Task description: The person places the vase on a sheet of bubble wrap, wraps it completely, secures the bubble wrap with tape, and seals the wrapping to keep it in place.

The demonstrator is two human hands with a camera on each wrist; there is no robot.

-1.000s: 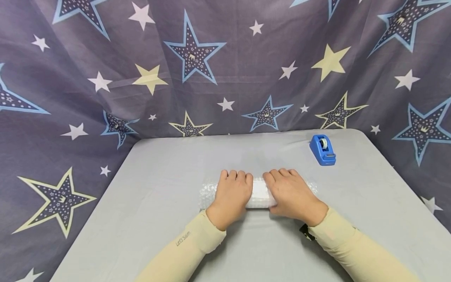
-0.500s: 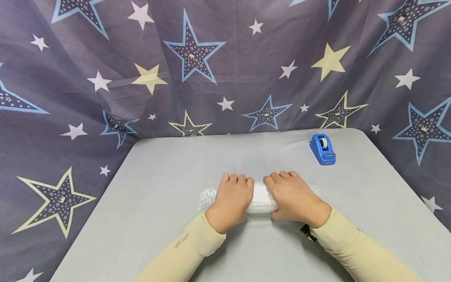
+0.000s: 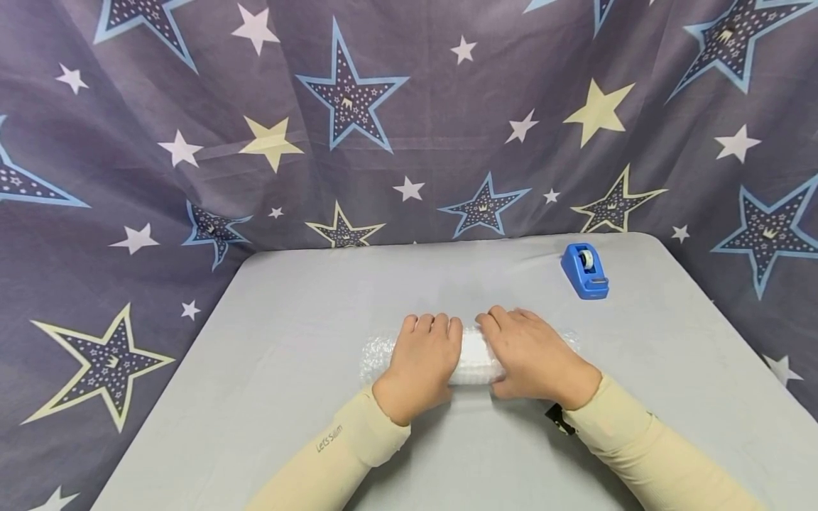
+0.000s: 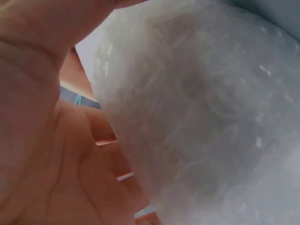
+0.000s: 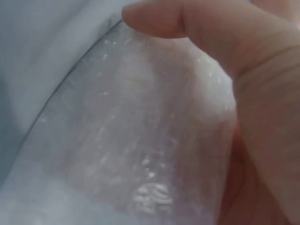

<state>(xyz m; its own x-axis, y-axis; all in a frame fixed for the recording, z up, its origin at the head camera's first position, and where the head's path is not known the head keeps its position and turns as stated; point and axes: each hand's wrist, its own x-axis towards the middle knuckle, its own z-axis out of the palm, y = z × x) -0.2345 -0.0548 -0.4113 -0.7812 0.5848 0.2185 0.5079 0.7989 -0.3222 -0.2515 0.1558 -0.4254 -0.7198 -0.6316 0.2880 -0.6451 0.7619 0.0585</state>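
A roll of bubble wrap [image 3: 474, 358] lies crosswise at the middle of the table, with something white showing through it between the hands. My left hand [image 3: 422, 365] grips its left part, fingers over the top and thumb on the near side. On the right part, my right hand [image 3: 533, 355] holds it the same way. In the left wrist view the clear bubble wrap [image 4: 197, 122] bulges beside the curled fingers. The right wrist view has the thumb [image 5: 154, 18] touching the edge of the bubble wrap [image 5: 126, 117]. The inside of the roll is hidden.
A blue tape dispenser [image 3: 585, 272] with a roll of tape stands at the back right of the grey-covered table [image 3: 287, 298]. Behind the table hangs a dark curtain [image 3: 428, 142] printed with stars.
Both hands and the bubble wrap roll have shifted slightly toward the person since a second ago. Over the last half second the right fingers have moved slightly on the roll. The tape dispenser has stayed put.
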